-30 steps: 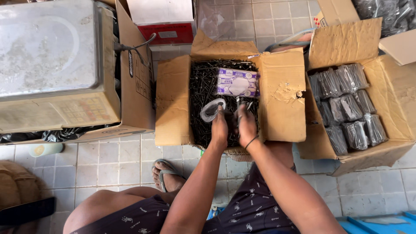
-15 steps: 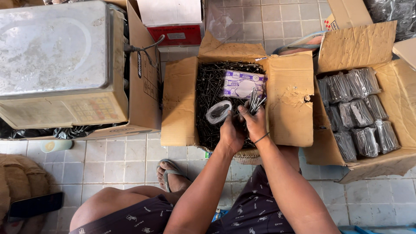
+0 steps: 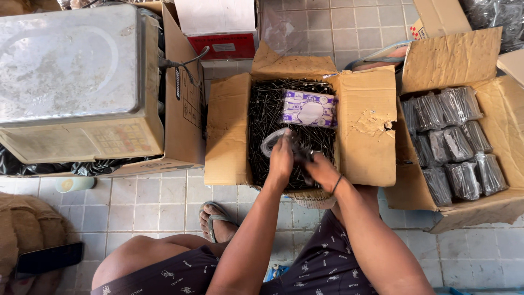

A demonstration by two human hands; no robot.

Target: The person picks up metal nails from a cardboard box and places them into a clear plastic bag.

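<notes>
- clear plastic bag (image 3: 271,143), crumpled, its mouth held open above the loose nails.
- dark nails (image 3: 262,112), a loose tangled heap filling the open middle cardboard box (image 3: 226,131); a small bunch (image 3: 302,155) is gripped by the bag.

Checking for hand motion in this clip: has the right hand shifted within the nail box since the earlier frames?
Yes. Against the purple packet, the right hand has drawn back toward the near edge of the nail box, beside the left hand.
</notes>
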